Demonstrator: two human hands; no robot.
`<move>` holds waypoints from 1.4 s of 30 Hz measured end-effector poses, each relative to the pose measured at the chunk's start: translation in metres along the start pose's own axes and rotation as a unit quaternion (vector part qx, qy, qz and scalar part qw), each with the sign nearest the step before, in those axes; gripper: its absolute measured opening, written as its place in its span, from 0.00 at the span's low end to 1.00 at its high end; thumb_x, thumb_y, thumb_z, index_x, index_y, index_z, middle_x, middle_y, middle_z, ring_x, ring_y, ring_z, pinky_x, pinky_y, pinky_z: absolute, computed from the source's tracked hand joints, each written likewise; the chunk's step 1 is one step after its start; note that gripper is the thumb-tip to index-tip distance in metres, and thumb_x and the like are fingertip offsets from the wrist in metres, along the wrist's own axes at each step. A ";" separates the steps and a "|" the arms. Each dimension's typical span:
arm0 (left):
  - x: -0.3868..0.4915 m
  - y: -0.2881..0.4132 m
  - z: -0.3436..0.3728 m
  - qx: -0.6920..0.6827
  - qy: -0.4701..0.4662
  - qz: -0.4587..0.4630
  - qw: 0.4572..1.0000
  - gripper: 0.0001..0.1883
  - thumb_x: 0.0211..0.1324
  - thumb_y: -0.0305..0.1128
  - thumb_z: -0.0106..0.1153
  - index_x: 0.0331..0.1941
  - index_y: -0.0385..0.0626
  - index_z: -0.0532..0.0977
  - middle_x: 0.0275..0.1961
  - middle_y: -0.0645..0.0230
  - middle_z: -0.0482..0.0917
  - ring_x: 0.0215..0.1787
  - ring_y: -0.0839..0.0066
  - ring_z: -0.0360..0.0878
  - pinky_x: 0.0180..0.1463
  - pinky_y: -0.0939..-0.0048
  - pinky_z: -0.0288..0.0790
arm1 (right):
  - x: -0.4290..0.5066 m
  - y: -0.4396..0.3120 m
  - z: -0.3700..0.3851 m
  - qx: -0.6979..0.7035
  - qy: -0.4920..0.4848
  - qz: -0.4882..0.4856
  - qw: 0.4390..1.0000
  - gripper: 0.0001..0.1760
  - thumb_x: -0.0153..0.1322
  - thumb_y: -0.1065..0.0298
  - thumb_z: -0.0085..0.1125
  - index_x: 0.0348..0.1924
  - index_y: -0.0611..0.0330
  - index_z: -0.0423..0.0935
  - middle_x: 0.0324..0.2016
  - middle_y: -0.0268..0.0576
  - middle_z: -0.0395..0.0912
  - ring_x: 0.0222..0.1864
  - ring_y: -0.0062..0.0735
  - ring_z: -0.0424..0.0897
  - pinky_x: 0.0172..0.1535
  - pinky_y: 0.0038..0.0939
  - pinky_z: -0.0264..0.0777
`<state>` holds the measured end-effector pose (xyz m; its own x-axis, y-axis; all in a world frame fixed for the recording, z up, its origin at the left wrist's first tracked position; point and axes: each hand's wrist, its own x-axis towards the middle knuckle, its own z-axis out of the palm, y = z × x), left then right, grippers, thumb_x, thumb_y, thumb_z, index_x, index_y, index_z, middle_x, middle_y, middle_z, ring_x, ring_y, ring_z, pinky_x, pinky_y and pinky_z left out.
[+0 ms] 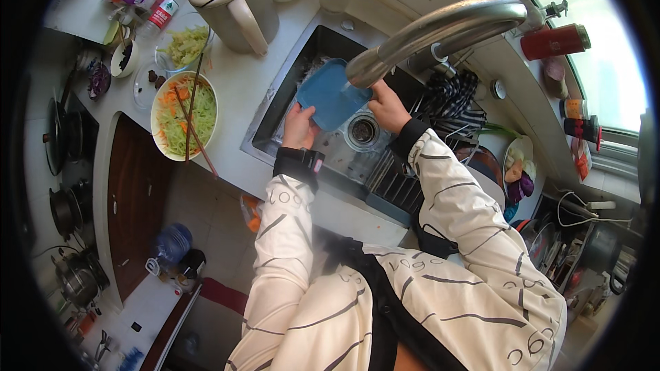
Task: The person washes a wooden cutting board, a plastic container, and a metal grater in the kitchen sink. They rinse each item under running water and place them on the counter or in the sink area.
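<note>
Over the sink [330, 162] I see a flat blue plastic board or tray [327, 90] with rounded corners, tilted beneath the faucet [397, 46]. My left hand [299, 126] grips its near left edge, thumb on the upper face. At its right end my right hand [389, 108] holds the other edge, with part of the fingers hidden behind the faucet head. What looks like water runs from the faucet onto the blue surface. Below, the round metal drain [362, 131] shows in the basin floor.
On the counter left of the sink stand a bowl of shredded vegetables [175, 108] with chopsticks across it and a lidded pitcher [234, 10]. A black wire rack [394, 180] sits at the basin's right side. Checkered cloth [451, 95] and a plate of vegetables [518, 165] lie farther right.
</note>
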<state>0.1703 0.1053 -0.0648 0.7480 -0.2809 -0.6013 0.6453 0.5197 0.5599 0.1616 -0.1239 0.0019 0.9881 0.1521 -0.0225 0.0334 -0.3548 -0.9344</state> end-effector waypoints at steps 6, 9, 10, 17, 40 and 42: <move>0.003 -0.010 0.002 -0.018 -0.005 0.071 0.997 0.25 0.70 0.22 0.45 0.69 0.48 0.62 0.63 0.62 0.74 0.61 0.67 0.76 0.61 0.59 0.74 | -0.011 0.026 0.004 0.292 0.058 0.360 0.884 0.26 0.76 0.74 0.49 0.69 0.55 0.62 0.58 0.38 0.71 0.51 0.30 0.77 0.53 0.36 0.73; 0.007 -0.016 0.003 -0.020 -0.047 0.127 0.991 0.24 0.70 0.21 0.44 0.68 0.45 0.63 0.65 0.61 0.73 0.63 0.68 0.74 0.65 0.61 0.71 | -0.013 0.037 0.008 0.258 0.070 0.375 0.888 0.21 0.78 0.72 0.49 0.64 0.55 0.67 0.54 0.38 0.74 0.47 0.29 0.78 0.48 0.33 0.75; 0.008 -0.018 0.004 -0.020 -0.055 0.144 0.988 0.23 0.70 0.21 0.44 0.68 0.43 0.63 0.65 0.62 0.73 0.64 0.68 0.74 0.65 0.61 0.70 | -0.012 0.039 0.010 0.253 0.066 0.379 0.888 0.19 0.78 0.71 0.49 0.62 0.56 0.69 0.51 0.37 0.75 0.46 0.28 0.78 0.46 0.32 0.76; 0.004 -0.006 -0.012 0.021 -0.004 0.179 0.984 0.20 0.66 0.19 0.48 0.62 0.33 0.67 0.59 0.61 0.77 0.58 0.73 0.76 0.64 0.72 0.66 | 0.001 0.042 0.044 0.255 0.094 0.408 0.872 0.06 0.77 0.67 0.53 0.45 0.56 0.76 0.32 0.31 0.77 0.34 0.22 0.76 0.33 0.27 0.75; 0.014 0.043 0.040 0.627 0.087 0.294 0.716 0.09 0.55 0.28 0.59 0.41 0.45 0.82 0.39 0.49 0.84 0.42 0.47 0.82 0.47 0.51 0.76 | -0.008 -0.004 -0.002 -0.041 0.113 0.150 0.981 0.08 0.73 0.70 0.59 0.42 0.65 0.78 0.27 0.41 0.81 0.26 0.27 0.80 0.28 0.29 0.76; 0.015 0.039 0.035 0.614 0.085 0.325 0.714 0.10 0.53 0.25 0.58 0.41 0.44 0.82 0.39 0.48 0.84 0.43 0.46 0.81 0.48 0.52 0.75 | -0.005 -0.010 -0.007 0.040 0.131 0.181 0.974 0.09 0.71 0.69 0.61 0.40 0.67 0.78 0.26 0.49 0.81 0.26 0.37 0.81 0.33 0.35 0.74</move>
<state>0.2117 0.0933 -0.0320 0.9891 -0.1468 0.0109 -0.1024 -0.6335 0.7669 0.1572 -0.1275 0.0139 0.9375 -0.2140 -0.2744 -0.3263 -0.2669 -0.9068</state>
